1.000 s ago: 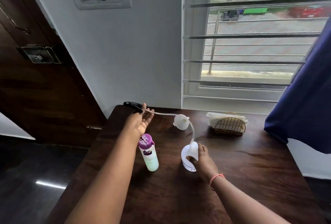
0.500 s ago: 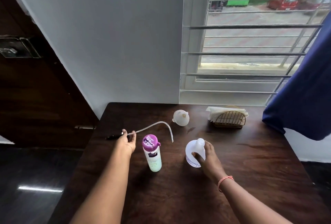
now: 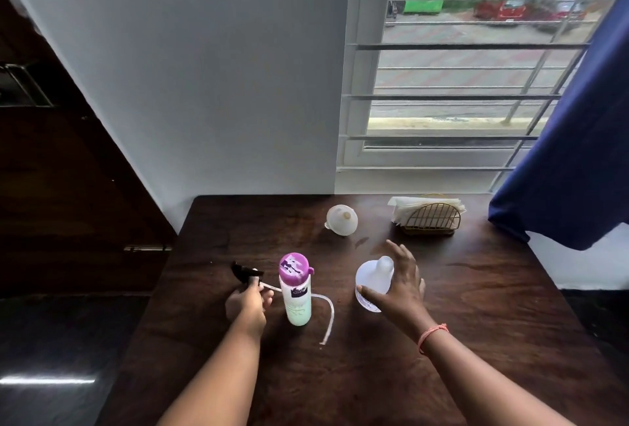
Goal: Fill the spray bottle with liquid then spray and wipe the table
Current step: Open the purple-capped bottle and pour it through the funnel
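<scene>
**Spray head held beside the purple-capped bottle, open spray bottle under the right hand**

The purple-capped bottle [image 3: 295, 289] stands upright on the dark wooden table [image 3: 476, 306], and I use it as the landmark; its cap is purple and closed, and its body is pale green.

Just to the left of this bottle, the left hand [image 3: 247, 303] has its fingers curled around the black spray head [image 3: 245, 271]; the black trigger part sticks out above the hand, away from the person; the thin white dip tube [image 3: 326, 315] goes from the spray head behind the bottle and comes out on its right side, where it bends down toward the person and its free end lies on the table.

To the right of the purple-capped bottle stands the spray bottle [image 3: 373, 281], a translucent white body with no head on its neck; the right hand [image 3: 400, 284] is at its right side with the fingers spread and mostly straight; the thumb lies against the lower front of the bottle, but I cannot tell if the other fingers touch it; an orange thread is around the right wrist.

Behind the landmark bottle and to the right, near the wall, a white funnel [image 3: 341, 219] lies on its side; further right of it, a gold wire napkin holder [image 3: 430, 218] holds white paper napkins; a blue curtain [image 3: 571, 153] hangs at the far right, in front of the barred window.
</scene>
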Motion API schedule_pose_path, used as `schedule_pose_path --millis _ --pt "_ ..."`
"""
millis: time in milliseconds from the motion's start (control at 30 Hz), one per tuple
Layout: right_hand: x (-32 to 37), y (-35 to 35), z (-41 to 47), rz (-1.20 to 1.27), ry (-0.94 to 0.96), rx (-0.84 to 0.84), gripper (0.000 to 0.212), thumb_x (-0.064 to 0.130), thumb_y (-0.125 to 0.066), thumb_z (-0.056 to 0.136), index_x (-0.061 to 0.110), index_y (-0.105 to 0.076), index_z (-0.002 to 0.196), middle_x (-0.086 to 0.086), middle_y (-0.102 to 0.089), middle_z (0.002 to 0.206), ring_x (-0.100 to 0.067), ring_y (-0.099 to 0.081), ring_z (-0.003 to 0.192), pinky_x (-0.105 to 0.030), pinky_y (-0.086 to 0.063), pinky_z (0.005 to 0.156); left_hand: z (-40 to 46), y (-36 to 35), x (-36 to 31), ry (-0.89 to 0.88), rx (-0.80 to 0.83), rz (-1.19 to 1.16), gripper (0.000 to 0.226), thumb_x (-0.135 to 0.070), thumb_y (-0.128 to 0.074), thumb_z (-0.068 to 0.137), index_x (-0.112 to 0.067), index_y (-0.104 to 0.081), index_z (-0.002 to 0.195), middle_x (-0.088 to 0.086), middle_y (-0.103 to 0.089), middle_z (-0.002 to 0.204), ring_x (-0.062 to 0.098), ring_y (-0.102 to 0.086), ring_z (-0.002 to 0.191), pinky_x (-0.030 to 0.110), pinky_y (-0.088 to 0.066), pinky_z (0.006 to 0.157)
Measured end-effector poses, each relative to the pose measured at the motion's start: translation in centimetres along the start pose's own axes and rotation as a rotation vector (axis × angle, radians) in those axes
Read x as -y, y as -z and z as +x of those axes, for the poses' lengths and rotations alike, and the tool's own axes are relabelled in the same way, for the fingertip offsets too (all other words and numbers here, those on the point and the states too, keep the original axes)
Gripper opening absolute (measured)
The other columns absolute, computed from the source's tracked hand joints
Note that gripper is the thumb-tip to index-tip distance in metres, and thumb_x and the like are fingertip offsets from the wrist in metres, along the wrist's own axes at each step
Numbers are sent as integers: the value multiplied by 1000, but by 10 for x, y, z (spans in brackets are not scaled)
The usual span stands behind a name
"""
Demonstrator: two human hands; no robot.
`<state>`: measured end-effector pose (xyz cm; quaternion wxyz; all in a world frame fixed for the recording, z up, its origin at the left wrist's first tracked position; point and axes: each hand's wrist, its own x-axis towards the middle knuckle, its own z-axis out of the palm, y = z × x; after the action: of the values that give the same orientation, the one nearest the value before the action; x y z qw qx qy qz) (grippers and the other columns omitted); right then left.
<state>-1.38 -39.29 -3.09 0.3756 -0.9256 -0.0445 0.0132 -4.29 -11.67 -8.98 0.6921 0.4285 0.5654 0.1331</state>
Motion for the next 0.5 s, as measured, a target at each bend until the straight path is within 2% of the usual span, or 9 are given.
schedule_pose_path --millis 100,200,267,333,433,500 --pt "11 7 -2 -44 69 -67 96 53 -73 66 44 -15 142 12 -11 153 -15 -4 144 -56 -2 113 -7 0 -3 -41 -13 64 35 -32 -72 84 2 -65 86 12 -68 73 11 -60 36 18 -45 34" --pt "32 12 -4 -118 252 -178 73 59 -57 73 36 -31 137 8 -24 149 -16 -12 144 -56 1 115 -16 1 -8 -46 -11 93 38 -37 -73 82 0 -66 91 6 -63 62 14 -59 43 21 -47 39" --pt "54 13 -3 -171 343 -198 56 60 -47 78 33 -46 127 6 -38 139 -19 -24 140 -60 -6 114 -22 2 -9 -47 5 121 37 -38 -73 82 -2 -67 90 7 -62 59 16 -58 44 20 -43 39" --pt "81 9 -4 -188 439 -167 48 60 -43 84 30 -54 120 4 -48 130 -21 -35 133 -59 -17 111 -28 5 -9 -48 35 141 35 -37 -72 82 -3 -68 87 8 -63 58 16 -57 44 20 -41 39" --pt "120 4 -12 -133 574 -58 48 63 -41 88 30 -54 120 6 -51 125 -18 -43 122 -45 -33 105 -32 12 -9 -43 78 124 29 -31 -73 83 -3 -68 92 5 -62 62 16 -59 49 18 -41 32" --pt "140 1 -18 -123 613 41 54 67 -38 86 30 -51 123 7 -50 125 -16 -44 117 -37 -39 99 -31 17 -5 -24 104 125 27 -23 -71 85 -1 -66 100 5 -62 66 14 -60 47 16 -39 30"
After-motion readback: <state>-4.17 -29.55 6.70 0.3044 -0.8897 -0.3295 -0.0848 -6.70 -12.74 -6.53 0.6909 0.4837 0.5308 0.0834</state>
